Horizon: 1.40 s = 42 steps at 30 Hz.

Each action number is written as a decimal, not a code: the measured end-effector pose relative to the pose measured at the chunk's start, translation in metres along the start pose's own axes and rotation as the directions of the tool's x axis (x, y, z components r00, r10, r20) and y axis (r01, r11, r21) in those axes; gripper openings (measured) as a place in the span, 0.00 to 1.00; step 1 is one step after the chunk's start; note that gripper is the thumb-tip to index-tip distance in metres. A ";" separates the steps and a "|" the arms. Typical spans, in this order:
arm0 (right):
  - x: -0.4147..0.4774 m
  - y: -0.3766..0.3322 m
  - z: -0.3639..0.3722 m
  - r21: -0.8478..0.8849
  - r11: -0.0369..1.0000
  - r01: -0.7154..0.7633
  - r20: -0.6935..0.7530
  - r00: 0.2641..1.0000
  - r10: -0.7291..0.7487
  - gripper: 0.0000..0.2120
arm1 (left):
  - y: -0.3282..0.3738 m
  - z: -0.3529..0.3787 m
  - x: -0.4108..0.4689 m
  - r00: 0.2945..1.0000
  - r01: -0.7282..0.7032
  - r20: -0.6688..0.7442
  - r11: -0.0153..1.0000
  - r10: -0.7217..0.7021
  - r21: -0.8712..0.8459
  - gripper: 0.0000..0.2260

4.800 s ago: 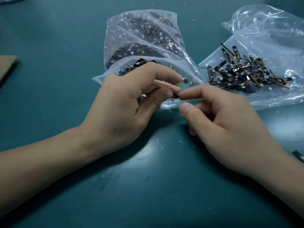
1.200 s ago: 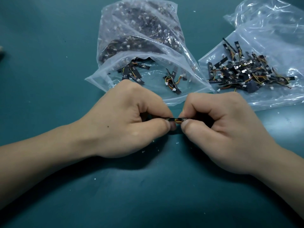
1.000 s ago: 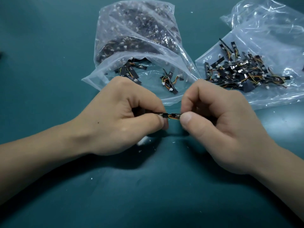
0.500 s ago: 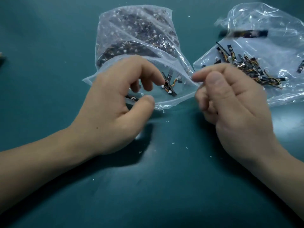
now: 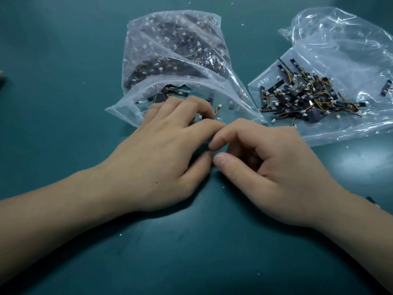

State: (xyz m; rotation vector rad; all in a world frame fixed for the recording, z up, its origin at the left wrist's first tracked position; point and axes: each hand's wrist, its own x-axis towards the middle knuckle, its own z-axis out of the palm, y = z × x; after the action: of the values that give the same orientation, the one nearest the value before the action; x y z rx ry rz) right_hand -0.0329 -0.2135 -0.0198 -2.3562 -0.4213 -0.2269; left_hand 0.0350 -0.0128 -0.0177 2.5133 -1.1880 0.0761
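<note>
we see teal table (image 5: 63, 252) under everything. crumpled clear bag (image 5: 350, 50) at far right. second clear bag (image 5: 170, 39) at centre, packed with small black wired boards, mouth open toward us. left hand (image 5: 165, 150) lies over that mouth, fingers fairly straight and spread, nothing seen pinched. right hand (image 5: 272, 165) just beside it, fingers loosely curled, empty, thumb tip nearly meeting left thumb. heap of boards (image 5: 302, 96) at right bag; we cannot tell whether on or inside. loose boards (image 5: 168, 95) in centre bag's mouth, at left fingertips.
</note>
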 end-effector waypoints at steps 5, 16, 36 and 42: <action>0.000 -0.001 0.000 -0.020 1.000 -0.011 0.026 1.000 0.012 0.02 | 0.000 0.003 -0.003 0.988 0.139 -0.084 0.987 -0.133 0.078 0.16; 0.001 -0.002 0.000 -0.038 0.999 -0.025 0.016 1.000 0.025 0.02 | -0.002 0.004 -0.001 0.970 0.147 -0.205 0.988 -0.132 0.057 0.18; 0.001 -0.002 0.004 0.010 0.985 -0.170 -0.090 0.981 0.170 0.26 | -0.007 0.000 0.001 0.877 0.064 -0.420 0.923 -0.234 -0.380 0.05; 0.001 -0.002 0.004 -0.017 0.985 -0.174 -0.091 0.981 0.172 0.23 | -0.006 0.000 -0.001 0.854 -0.071 -0.492 0.900 -0.169 -0.431 0.04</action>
State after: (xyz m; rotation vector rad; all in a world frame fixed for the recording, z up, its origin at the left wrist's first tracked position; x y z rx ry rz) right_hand -0.0321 -0.2089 -0.0215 -2.3812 -0.1697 -0.2556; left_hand 0.0386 -0.0089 -0.0194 1.9441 -0.8009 0.4049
